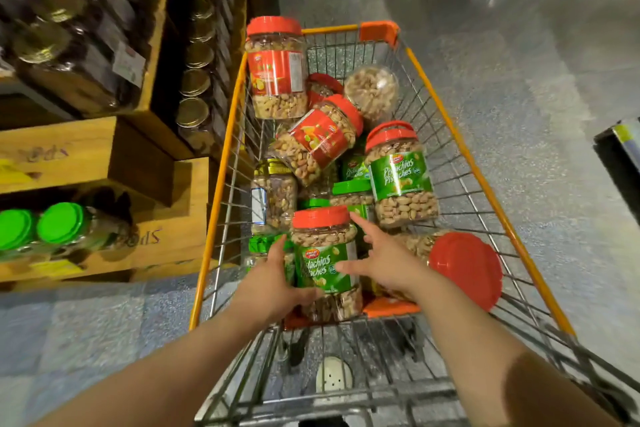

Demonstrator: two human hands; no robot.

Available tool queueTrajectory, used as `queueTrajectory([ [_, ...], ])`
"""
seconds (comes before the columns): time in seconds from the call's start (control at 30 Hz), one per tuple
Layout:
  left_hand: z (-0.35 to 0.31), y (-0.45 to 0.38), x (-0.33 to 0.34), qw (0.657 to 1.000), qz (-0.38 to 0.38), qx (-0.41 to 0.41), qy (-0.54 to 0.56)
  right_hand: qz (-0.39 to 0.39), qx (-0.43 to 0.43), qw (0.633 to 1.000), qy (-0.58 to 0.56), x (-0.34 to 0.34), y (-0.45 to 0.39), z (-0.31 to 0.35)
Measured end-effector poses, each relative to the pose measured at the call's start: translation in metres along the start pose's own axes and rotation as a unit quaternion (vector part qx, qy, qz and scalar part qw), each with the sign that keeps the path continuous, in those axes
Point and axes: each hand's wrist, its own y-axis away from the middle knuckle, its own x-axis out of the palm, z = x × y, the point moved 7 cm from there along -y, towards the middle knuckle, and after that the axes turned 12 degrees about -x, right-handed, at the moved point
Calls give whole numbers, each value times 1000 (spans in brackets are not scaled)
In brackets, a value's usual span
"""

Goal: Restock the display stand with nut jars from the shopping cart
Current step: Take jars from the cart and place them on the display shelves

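Lower centre of frame: left hand grips the pistachio jar upright in the shopping cart; right hand, fingers spread, only nearing. One-handed lift risks slipping, toppling neighbouring jars.

head | looks steeply down | close over shopping cart

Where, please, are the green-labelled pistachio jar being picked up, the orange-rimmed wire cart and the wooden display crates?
green-labelled pistachio jar (323, 270), head view, label.
orange-rimmed wire cart (450, 121), head view, right rim.
wooden display crates (55, 152), head view, front board.
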Motion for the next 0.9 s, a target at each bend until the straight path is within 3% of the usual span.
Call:
queueTrajectory([
  [0.9, -4, -13, 47, 995, 34, 4, 91, -46, -49, 998, 12, 19, -38, -17],
])
